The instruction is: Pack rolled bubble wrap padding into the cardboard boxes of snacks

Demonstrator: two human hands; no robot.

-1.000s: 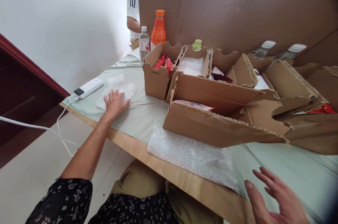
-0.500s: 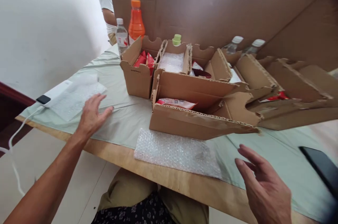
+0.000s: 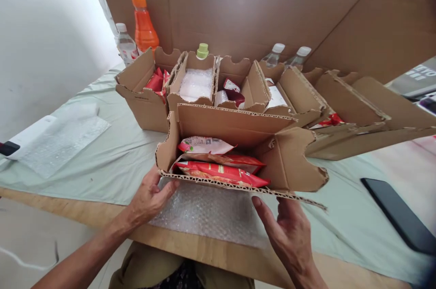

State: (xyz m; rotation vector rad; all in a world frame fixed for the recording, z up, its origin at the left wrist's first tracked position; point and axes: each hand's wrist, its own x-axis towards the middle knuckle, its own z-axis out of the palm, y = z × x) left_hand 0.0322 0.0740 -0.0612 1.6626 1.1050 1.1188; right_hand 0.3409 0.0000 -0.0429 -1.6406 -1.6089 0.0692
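Note:
An open cardboard box [image 3: 238, 119] is in the middle of the table, tipped toward me, with several red and white snack packets [image 3: 221, 173] in its left part. At its front left corner, my left hand [image 3: 151, 196] grips the cardboard, thumb along the front wall. My right hand [image 3: 288, 230] holds the front side farther right; its fingertips are hidden by the box and the thumb is near the edge. Below the box, a sheet of bubble wrap [image 3: 211, 216] lies flat on the green cloth, between my two hands.
Behind stands a row of cardboard bins [image 3: 200, 98] with packets and bubble wrap. Bottles, one of them orange [image 3: 145, 30], stand behind the bins against a cardboard wall [image 3: 238, 7]. More bubble wrap [image 3: 64, 139] lies left, and a black phone [image 3: 398, 214] lies right.
Both hands have moved inward from either side and taken hold of the box. The box now tilts toward me, showing more packets. The view has shifted right.

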